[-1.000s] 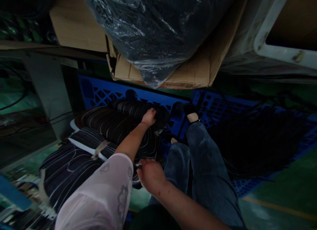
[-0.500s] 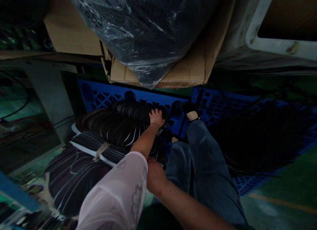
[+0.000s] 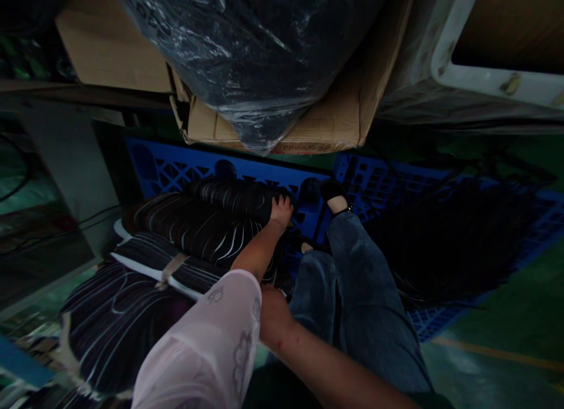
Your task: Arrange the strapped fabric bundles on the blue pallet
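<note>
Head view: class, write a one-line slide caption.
Left hand grips the top dark striped fabric bundle stacked on a blue plastic pallet; right hand rests low beside the stack.

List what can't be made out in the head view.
- Right hand: fingers hidden behind the pink sleeve; grip unreadable.
- Left hand: fingertips lost in shadow on the striped fabric bundle.
- Plastic-wrapped bag: contents dark, top cut by the frame edge.
- Dark heap on the blue pallet: too dim.
</note>
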Motion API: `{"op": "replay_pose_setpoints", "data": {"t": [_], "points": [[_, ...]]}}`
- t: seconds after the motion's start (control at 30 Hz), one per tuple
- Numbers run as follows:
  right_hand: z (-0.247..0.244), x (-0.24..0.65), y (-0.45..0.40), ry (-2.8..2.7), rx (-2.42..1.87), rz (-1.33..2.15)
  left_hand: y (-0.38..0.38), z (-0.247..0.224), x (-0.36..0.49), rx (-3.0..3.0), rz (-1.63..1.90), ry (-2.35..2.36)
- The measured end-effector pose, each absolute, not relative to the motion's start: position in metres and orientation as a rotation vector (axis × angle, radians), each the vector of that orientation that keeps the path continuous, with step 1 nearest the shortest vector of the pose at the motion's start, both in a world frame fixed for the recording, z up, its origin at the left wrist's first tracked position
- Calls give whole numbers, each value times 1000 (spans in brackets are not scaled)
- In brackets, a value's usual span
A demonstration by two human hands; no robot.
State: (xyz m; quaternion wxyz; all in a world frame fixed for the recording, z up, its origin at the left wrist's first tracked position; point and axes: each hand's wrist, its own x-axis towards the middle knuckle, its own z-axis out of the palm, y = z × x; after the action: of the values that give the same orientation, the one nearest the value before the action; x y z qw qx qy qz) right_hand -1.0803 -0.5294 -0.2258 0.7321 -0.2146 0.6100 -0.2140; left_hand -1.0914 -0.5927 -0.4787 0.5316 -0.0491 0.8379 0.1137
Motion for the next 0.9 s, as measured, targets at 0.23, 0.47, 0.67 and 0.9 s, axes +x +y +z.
{"op": "replay_pose_setpoints", "data": {"t": [0.23,0.47,0.67,0.9], "points": [[-219,-1082,-530,1376,-445,-493,-668,-466,-1107,-230,369,2031],[-218,-1084,-531,1368,-439,-503,-717,-485,-1118,-181,602,1915],[-217,-1088,-533,1365,-456,-524,-717,-493,-1117,-213,632,1903],[-213,-1093,-531,1356,-459,-533,-712,-486,-1122,-213,573,1921]]}}
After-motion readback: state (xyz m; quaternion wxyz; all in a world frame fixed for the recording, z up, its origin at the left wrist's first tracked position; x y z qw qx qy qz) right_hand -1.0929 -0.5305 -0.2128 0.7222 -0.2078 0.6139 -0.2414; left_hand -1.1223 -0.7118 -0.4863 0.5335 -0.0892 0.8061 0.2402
